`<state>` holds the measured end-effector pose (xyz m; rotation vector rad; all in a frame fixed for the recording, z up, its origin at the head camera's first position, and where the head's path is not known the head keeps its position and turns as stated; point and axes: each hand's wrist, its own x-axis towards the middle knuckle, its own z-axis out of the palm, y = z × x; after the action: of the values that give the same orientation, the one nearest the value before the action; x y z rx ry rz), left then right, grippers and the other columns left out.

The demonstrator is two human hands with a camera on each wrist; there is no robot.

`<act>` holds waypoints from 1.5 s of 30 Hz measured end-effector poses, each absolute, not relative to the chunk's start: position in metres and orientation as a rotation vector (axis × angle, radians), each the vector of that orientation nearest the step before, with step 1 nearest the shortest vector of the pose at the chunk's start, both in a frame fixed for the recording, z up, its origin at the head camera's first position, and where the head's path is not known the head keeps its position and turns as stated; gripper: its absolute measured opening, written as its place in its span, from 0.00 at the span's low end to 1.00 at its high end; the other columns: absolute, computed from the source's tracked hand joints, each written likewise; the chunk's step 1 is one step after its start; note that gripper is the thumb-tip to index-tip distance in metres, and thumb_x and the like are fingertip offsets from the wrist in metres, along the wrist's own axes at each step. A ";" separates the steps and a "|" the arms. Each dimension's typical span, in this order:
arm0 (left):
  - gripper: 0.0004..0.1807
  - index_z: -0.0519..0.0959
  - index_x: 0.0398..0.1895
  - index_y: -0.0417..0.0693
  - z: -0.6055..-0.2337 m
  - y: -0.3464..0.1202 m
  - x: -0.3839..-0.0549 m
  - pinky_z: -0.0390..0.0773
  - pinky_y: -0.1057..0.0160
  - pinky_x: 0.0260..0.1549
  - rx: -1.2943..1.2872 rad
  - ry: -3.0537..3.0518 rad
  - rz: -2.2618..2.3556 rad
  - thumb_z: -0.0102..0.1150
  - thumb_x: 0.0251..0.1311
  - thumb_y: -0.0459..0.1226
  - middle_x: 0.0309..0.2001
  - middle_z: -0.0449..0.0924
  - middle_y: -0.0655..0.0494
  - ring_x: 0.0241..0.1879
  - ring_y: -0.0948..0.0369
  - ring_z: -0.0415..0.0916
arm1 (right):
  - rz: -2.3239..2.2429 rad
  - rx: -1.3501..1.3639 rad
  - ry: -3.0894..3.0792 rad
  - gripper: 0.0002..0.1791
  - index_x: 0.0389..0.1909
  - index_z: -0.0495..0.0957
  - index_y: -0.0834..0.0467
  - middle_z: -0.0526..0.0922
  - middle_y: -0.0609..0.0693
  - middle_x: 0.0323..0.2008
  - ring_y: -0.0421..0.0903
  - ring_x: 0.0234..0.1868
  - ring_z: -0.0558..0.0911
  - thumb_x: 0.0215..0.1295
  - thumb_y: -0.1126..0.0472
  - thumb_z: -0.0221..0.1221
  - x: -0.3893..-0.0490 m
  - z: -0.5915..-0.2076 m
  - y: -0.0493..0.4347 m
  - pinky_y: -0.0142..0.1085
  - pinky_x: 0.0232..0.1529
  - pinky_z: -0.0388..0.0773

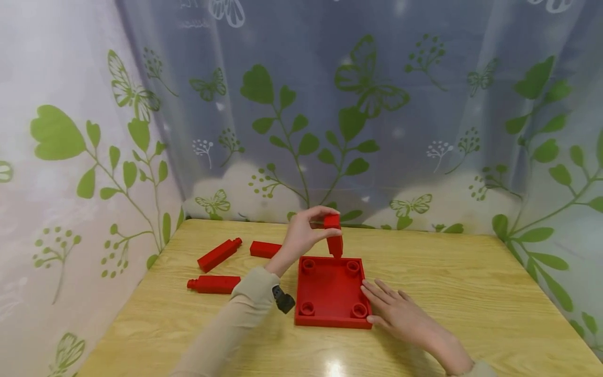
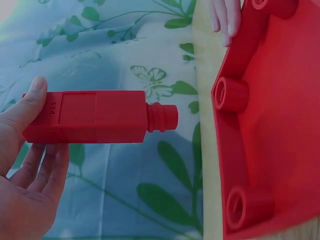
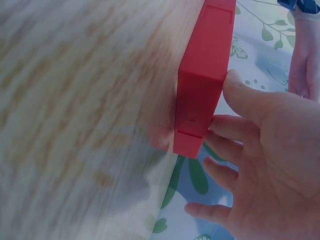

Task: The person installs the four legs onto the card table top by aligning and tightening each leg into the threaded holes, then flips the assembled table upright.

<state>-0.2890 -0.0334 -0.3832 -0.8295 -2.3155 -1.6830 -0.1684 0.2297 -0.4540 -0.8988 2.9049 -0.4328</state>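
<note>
Your right grip [image 1: 400,317] is nearest: released, fingers extended, touching the right wall of the red tray [image 1: 332,322]. Advisable: brace firmly there so that the tray cannot slide on the counter [image 1: 438,272]. The tray lies open side up, with a hollow socket at each corner. To its left lie three spare posts: one nearest you [image 1: 214,284], one slanted behind it [image 1: 219,255], and a third [image 1: 264,249] partly hidden by your left arm.

Your left grip [image 1: 305,229] is clenched on a red post [image 1: 334,243], thumb and fingers about its top end. For sound work, stand the post upright, centre its ridged neck over one socket, and avoid forcing it in askew.

Position noted: the post hangs below that grip, neck downward, over the tray's far edge. The left wrist view shows the neck apart from the sockets. Behind stands a leaf-patterned curtain [image 1: 301,173].
</note>
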 end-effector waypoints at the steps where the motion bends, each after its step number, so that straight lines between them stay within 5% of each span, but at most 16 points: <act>1: 0.22 0.84 0.54 0.51 -0.384 -0.029 -0.290 0.84 0.63 0.44 -0.835 -2.303 -1.687 0.76 0.55 0.39 0.49 0.86 0.54 0.43 0.59 0.84 | -0.428 -0.904 2.907 0.36 0.76 0.62 0.60 0.62 0.57 0.76 0.64 0.76 0.59 0.76 0.44 0.53 -0.168 -0.454 0.229 0.73 0.64 0.60; 25: 0.22 0.84 0.55 0.51 -0.423 0.017 -0.298 0.83 0.66 0.46 -0.837 -2.432 -1.677 0.76 0.56 0.39 0.49 0.86 0.55 0.46 0.57 0.85 | -0.400 -0.918 2.921 0.35 0.76 0.63 0.60 0.63 0.57 0.76 0.64 0.75 0.61 0.77 0.44 0.51 -0.167 -0.454 0.230 0.72 0.62 0.64; 35: 0.26 0.80 0.61 0.51 -0.428 0.024 -0.300 0.82 0.67 0.49 -0.843 -2.469 -1.709 0.73 0.59 0.40 0.56 0.82 0.53 0.52 0.55 0.83 | -0.399 -0.894 2.914 0.36 0.76 0.63 0.59 0.62 0.56 0.76 0.63 0.76 0.60 0.76 0.43 0.52 -0.166 -0.451 0.229 0.71 0.63 0.63; 45: 0.28 0.78 0.61 0.50 -0.437 0.035 -0.289 0.82 0.59 0.54 -0.703 -2.326 -1.823 0.75 0.57 0.37 0.56 0.81 0.51 0.54 0.55 0.79 | -0.396 -0.902 2.916 0.36 0.76 0.63 0.59 0.62 0.56 0.76 0.63 0.76 0.60 0.76 0.43 0.52 -0.168 -0.453 0.230 0.71 0.63 0.63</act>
<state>-0.2895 0.0353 -0.4369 -0.7026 -2.3260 -1.8230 -0.1676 0.2298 -0.4527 -0.9021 2.9162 -0.3960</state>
